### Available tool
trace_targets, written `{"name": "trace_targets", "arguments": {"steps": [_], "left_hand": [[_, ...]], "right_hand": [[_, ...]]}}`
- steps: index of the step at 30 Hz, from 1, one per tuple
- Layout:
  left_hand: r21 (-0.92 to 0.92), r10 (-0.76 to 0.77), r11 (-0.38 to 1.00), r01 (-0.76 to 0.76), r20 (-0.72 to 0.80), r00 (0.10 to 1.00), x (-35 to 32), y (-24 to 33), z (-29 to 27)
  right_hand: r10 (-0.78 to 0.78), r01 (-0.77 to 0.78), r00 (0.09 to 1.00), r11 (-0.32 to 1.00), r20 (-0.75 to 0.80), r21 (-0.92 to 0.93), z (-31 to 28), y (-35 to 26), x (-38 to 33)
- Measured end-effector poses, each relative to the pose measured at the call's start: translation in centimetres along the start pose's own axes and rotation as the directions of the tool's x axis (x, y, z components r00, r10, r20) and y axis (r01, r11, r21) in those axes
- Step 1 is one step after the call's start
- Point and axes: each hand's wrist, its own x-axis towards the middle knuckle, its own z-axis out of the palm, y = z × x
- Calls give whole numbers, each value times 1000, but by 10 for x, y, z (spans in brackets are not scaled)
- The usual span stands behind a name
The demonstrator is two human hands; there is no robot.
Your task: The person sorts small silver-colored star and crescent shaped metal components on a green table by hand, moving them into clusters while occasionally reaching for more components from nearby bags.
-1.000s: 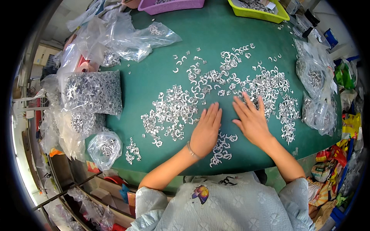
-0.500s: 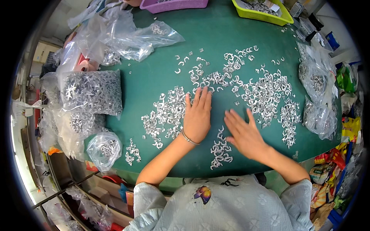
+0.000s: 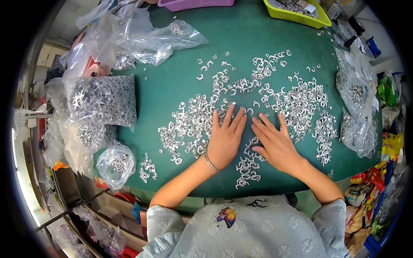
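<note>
Small silvery metal pieces, many of them crescent-shaped, lie in loose piles on a green table. My left hand (image 3: 228, 139) rests palm down, fingers spread, at the right edge of the left pile (image 3: 189, 120). Just right of it, my right hand (image 3: 275, 144) is also flat with its fingers apart. Its thumb is beside the upper end of a small near pile of crescents (image 3: 248, 167). The right pile (image 3: 299, 105) spreads beyond my right hand. Farther off, a band of pieces (image 3: 245, 86) runs between the two big piles. Whatever lies under my palms is hidden.
Clear bags full of metal pieces (image 3: 103, 101) line the table's left side, and more bags (image 3: 355, 90) stand on the right. A purple tray (image 3: 193, 4) and a yellow-green tray (image 3: 297, 16) sit at the far edge. A small cluster (image 3: 147, 168) lies near the left front.
My left hand has shifted right and slightly nearer me, and more pieces lie beside it. My right hand has moved slightly away from me, and the hands are closer together.
</note>
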Motion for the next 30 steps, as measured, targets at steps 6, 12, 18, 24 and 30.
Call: {"name": "trace_targets", "arguments": {"steps": [6, 12, 18, 24, 30], "left_hand": [[-81, 13, 997, -16, -32, 999, -3, 5, -2], [-240, -60, 970, 46, -51, 997, -17, 12, -13], [-68, -172, 984, 163, -153, 973, -10, 6, 4], [5, -68, 998, 69, -124, 990, -22, 4, -5], [78, -102, 991, 108, -75, 992, -29, 6, -2]], "right_hand": [[11, -12, 998, 1000, -60, -24, 1, 8, 9], [29, -24, 998, 997, -56, 74, -5, 5, -6], [1, -3, 1000, 999, -31, -50, -2, 14, 14], [-24, 24, 998, 1000, 53, 13, -12, 1, -14], [-113, 111, 992, 993, 54, 34, 1, 3, 2]]}}
